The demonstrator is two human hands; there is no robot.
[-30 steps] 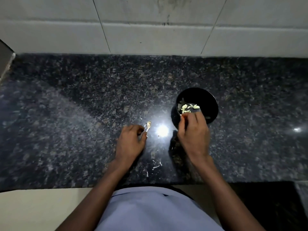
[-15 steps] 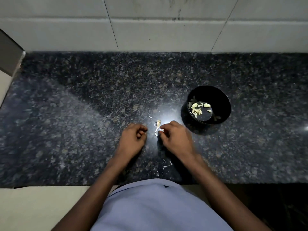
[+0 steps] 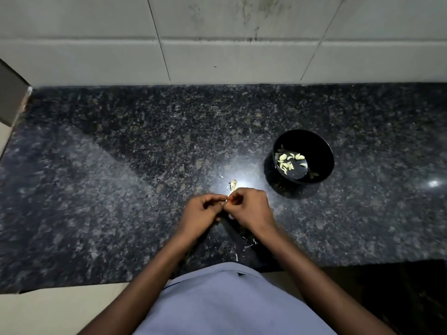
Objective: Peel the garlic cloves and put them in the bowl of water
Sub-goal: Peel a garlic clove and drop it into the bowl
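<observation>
Granite surface (image 3: 121, 189), dark and speckled, fills the middle of the frame, with pale wall tiles (image 3: 217, 44) across the top and a bright glare spot near the centre. Right of centre stands a black bowl (image 3: 321, 151) holding water, with a cluster of peeled garlic cloves (image 3: 287, 162) lying toward its left side. Just below centre the left hand (image 3: 200, 211) and right hand (image 3: 251, 209) meet, fingers curled, their tips touching around a small pale garlic clove (image 3: 227, 201); both seem to pinch it, though it is mostly hidden between the fingertips. Just above the hands, apart from them, a garlic stub (image 3: 233, 184) lies on the surface in the glare. Scraps of papery skin (image 3: 251, 243) lie near the lower edge of the surface, beside the right wrist.
</observation>
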